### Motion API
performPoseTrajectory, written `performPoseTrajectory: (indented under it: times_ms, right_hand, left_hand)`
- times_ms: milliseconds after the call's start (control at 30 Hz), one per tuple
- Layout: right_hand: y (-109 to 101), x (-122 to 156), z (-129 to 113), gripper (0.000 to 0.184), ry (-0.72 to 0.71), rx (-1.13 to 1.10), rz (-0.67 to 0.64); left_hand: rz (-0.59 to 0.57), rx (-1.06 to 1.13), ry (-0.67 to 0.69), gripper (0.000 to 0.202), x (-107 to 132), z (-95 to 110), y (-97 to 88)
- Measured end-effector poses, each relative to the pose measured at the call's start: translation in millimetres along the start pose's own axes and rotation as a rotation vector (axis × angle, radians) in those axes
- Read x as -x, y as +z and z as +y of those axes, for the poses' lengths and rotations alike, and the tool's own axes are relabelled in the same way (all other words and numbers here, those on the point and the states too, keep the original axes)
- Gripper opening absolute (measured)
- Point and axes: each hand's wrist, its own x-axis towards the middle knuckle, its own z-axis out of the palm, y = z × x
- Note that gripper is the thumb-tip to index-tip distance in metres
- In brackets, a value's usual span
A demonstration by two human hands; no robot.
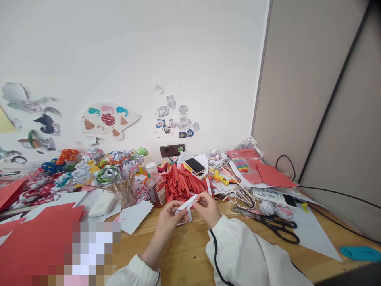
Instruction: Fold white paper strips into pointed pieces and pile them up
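Between my two hands is a narrow folded strip of white paper (187, 203), held slanting up to the right above the table. My left hand (174, 213) pinches its lower left end. The upper right end is pinched by my right hand (206, 205). A small piece of white paper (186, 217) shows just below the strip; whether it is joined to it I cannot tell. Right behind my hands lies a heap of folded red paper strips (181, 180). A bottle with a white cap and red label (157, 190) stands to the left of the heap.
Black-handled scissors (276, 227) lie to the right, near crumpled paper balls. A phone (195, 165) rests behind the red heap, beside a yellow glue gun (220, 177). Paper flowers (108, 174) and red sheets (44, 238) fill the left. Bare wood (181, 258) shows in front.
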Motion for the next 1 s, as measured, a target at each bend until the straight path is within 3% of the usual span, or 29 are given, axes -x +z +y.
performPoseTrajectory:
  times_ms: [200, 467, 767, 1000]
  right_hand:
    - [2.7, 0.7, -2.3, 0.023, 0.111, -0.179, -0.045]
    - [-1.7, 0.2, -4.5, 0.022, 0.156, -0.277, -0.063]
    - [-2.1, 0.2, 5.2, 0.018, 0.026, -0.010, -0.033]
    - [-4.3, -2.3, 1.6, 0.015, 0.080, 0.003, -0.139]
  left_hand:
    - [0.026, -0.045, -0.079, 0.033, -0.7, -1.6, 1.9]
    - [-0.061, -0.051, -0.081, 0.030, -3.1, -6.5, -1.0]
    - [-0.126, -0.059, -0.137, 0.032, 0.3, 1.2, -3.4]
    - [-0.006, -0.181, -0.050, 0.025, 0.6, 0.8, -2.6]
